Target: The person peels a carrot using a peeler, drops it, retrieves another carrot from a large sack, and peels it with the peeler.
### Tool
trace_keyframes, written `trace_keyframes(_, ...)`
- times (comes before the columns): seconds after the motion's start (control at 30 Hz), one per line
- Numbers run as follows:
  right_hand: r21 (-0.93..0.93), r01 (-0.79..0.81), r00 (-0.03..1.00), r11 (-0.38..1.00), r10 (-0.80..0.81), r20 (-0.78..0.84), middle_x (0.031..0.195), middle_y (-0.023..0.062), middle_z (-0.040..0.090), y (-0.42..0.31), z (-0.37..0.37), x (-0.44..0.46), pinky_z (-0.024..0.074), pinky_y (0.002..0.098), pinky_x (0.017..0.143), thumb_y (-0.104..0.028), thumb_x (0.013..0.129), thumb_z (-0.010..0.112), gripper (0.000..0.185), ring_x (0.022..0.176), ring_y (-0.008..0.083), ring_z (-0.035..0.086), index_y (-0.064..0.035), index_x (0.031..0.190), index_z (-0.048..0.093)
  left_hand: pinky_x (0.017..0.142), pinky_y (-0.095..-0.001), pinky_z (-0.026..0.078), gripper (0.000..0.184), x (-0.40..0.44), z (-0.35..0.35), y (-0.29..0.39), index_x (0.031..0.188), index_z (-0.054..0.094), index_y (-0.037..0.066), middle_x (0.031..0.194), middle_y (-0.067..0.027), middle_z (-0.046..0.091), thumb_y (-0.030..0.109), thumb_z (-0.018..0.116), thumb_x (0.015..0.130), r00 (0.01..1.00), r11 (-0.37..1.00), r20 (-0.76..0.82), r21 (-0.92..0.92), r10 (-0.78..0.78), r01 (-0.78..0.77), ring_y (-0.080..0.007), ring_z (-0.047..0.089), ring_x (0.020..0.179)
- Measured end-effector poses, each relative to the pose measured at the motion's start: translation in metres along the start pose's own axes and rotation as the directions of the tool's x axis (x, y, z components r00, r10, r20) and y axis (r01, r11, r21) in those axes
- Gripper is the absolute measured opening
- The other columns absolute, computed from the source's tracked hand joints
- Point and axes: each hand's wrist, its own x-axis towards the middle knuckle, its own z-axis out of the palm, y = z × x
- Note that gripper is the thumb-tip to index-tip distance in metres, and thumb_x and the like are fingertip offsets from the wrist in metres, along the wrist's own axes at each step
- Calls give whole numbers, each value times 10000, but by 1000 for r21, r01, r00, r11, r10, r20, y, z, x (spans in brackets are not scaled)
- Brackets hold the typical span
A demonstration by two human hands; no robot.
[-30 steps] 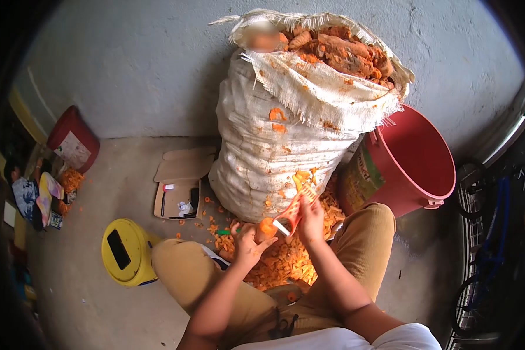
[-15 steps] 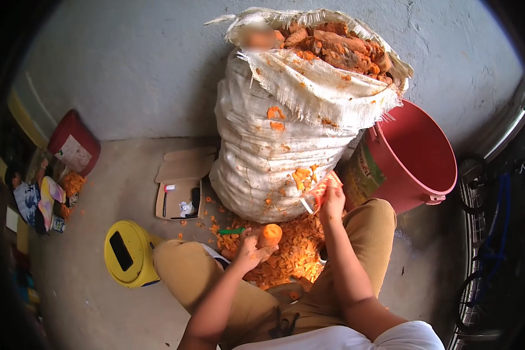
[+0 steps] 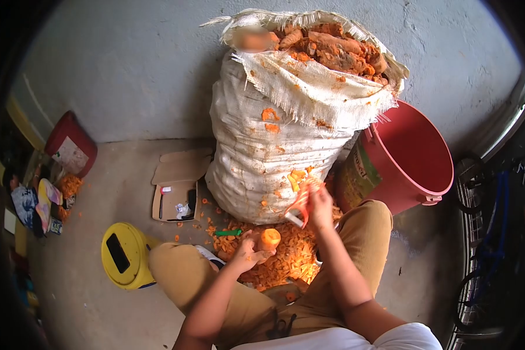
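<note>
An orange, carrot-like root (image 3: 270, 238) is held upright in my left hand (image 3: 249, 254), its pale orange end showing. My right hand (image 3: 321, 211), slightly blurred, is closed on an orange peeler (image 3: 300, 211) with a white head, a little above and right of the root and apart from it. Beneath both hands a heap of orange peelings (image 3: 294, 256) covers the floor between my legs. Behind them stands a large white woven sack (image 3: 274, 140) with brownish-orange roots (image 3: 347, 52) filling its open top.
A red bucket (image 3: 411, 151) leans right of the sack. On the left are a yellow bucket (image 3: 137, 259) with a phone (image 3: 118, 253) on its lid, an open cardboard box (image 3: 172, 198), a green-handled item (image 3: 228, 232) and a dark red container (image 3: 70, 146).
The peeler in my right hand moved away from the root to the upper right, then came partly back down and left. My left hand has turned the root more upright.
</note>
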Motion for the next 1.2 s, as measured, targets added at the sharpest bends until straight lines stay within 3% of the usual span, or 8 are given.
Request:
trace_keyframes(0.17, -85, -166, 982, 983, 172, 78, 762, 8, 515, 32, 21, -27, 406, 217, 579, -168, 858, 459, 203, 665, 79, 483, 3, 961, 496, 555, -218, 386, 336, -1, 2, 25, 932, 499, 23, 762, -40, 555, 145, 679, 676, 957, 894, 59, -346, -283, 286, -102, 490, 622)
trace_keyframes(0.23, -320, -70, 998, 945, 67, -20, 667, 11, 510, 36, 11, -16, 387, 218, 478, -175, 851, 464, 185, 536, 74, 454, 1, 890, 507, 499, -200, 383, 335, 7, -6, 26, 928, 496, 23, 758, -49, 552, 120, 684, 668, 990, 971, -26, 198, 140, -132, -109, 503, 621)
trace_keyframes(0.33, -333, -79, 945, 940, -36, -326, 597, 31, 503, 41, -24, 18, 381, 238, 417, -196, 845, 467, 200, 435, 88, 424, 0, 828, 501, 561, -213, 426, 340, -2, 4, 11, 919, 503, 24, 773, -58, 559, 70, 697, 643, 997, 1000, -71, -6, 14, -14, -140, 542, 687)
trace_keyframes(0.53, 28, 52, 997, 998, -50, -63, 658, 5, 500, 13, 24, -26, 360, 193, 477, -210, 851, 469, 198, 561, 54, 442, -20, 885, 513, 891, -385, 182, 362, 5, -3, 16, 868, 561, 87, 743, 12, 521, 334, 692, 638, 982, 968, -190, 249, 15, 34, -144, 485, 769)
trace_keyframes(0.67, -225, 26, 997, 974, -43, -70, 718, 56, 571, 34, 22, -32, 407, 240, 548, -204, 850, 457, 263, 615, 94, 498, 43, 918, 519, 873, -385, 196, 353, 6, 0, 38, 859, 546, 77, 698, 21, 484, 310, 696, 640, 957, 910, -218, 404, 193, -92, -150, 484, 709)
trace_keyframes(0.87, -597, 8, 939, 802, -211, -271, 561, 57, 508, 33, -2, -1, 405, 264, 473, -219, 843, 460, 247, 529, 109, 497, 20, 786, 484, 909, -387, 184, 388, 1, 4, 32, 868, 539, 51, 765, -8, 535, 313, 705, 634, 979, 960, -177, 276, 97, -45, -143, 510, 816)
trace_keyframes(1.0, -188, 58, 940, 980, -117, -321, 579, 17, 475, 31, -21, 12, 378, 211, 419, -184, 852, 452, 183, 466, 94, 446, -10, 798, 471, 696, -262, 398, 340, -3, 4, 45, 865, 523, 22, 712, -32, 550, 231, 697, 661, 979, 881, -166, -472, -118, 26, -120, 535, 661)
trace_keyframes(1.2, 163, -264, 958, 951, 278, -71, 803, 24, 542, 46, 1, -17, 424, 238, 620, -170, 860, 449, 207, 675, 98, 519, 4, 960, 503, 538, -241, 385, 258, 11, -1, 40, 731, 560, -4, 645, -39, 543, 209, 687, 660, 971, 953, -211, -298, -115, 48, -114, 489, 560)
